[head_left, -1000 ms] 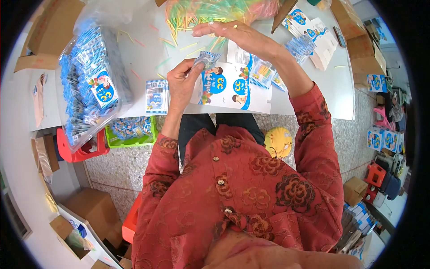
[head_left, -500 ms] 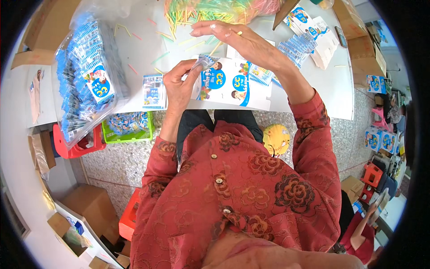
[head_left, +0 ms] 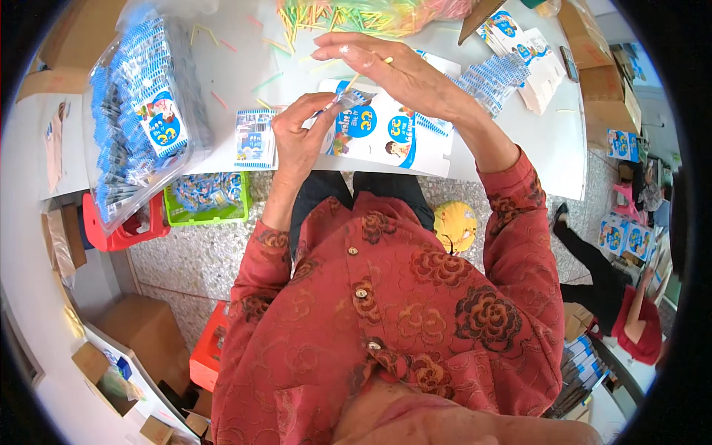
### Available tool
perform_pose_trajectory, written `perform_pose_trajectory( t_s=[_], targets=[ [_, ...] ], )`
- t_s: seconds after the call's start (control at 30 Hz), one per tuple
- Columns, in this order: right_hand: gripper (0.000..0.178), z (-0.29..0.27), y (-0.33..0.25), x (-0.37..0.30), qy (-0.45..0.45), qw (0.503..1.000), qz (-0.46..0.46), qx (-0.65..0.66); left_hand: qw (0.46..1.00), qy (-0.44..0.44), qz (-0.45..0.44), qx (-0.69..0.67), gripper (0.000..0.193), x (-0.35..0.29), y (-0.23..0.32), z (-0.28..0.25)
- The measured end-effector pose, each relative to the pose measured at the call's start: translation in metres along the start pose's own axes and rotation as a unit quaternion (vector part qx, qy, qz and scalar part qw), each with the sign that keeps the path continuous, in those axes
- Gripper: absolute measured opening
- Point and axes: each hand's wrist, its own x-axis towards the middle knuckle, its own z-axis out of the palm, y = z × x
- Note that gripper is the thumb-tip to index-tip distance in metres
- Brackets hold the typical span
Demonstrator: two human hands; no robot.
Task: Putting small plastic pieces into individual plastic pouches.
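The tabletop (head_left: 558, 141) carries a tub (head_left: 196, 122) left of the left grip (head_left: 297, 133), well filled with packets (head_left: 133, 119); unused straws (head_left: 334, 18) lie heaped beyond the right grip (head_left: 415, 78). The left clamps one small packet (head_left: 356, 97); the right seemingly pinches a straw (head_left: 354, 80) at it, apparently unfinished.

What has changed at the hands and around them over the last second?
The right hand has brought its straw nearer the body, its lower end now at the packet. A co-worker has come into view at lower right. Nothing was visibly taken or let go: the left hand still holds the packet, and the straw pile stays put.
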Motion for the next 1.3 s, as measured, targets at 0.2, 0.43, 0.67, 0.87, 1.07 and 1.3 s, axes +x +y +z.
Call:
perform_pose_trajectory(
  t_s=[0.2,0.43,0.67,0.87,1.07,1.3],
  targets=[
    [0.047,0.01,0.0,-0.005,-0.024,0.995,-0.01,-0.1,1.0,-0.015,-0.009,-0.003,0.011,0.001,0.007,0.002],
    [0.054,-0.002,-0.005,-0.006,-0.04,0.998,0.042,-0.027,0.998,-0.015,-0.042,-0.039,0.013,-0.003,0.006,0.0],
    [0.054,-0.006,0.003,-0.008,-0.068,0.993,0.092,0.003,0.997,-0.017,-0.035,-0.066,0.014,-0.002,0.007,0.002],
    [0.053,-0.002,0.009,-0.006,-0.098,0.987,0.123,0.03,0.997,-0.02,-0.034,-0.066,0.013,-0.002,0.012,0.003],
    [0.046,-0.002,0.012,-0.006,-0.065,0.992,0.101,0.042,0.983,-0.005,-0.092,-0.158,0.016,-0.006,0.009,0.007],
    [0.038,0.007,0.007,-0.003,-0.039,0.999,0.028,-0.02,0.973,-0.043,-0.161,-0.158,0.018,-0.009,0.01,0.012]
  ],
)
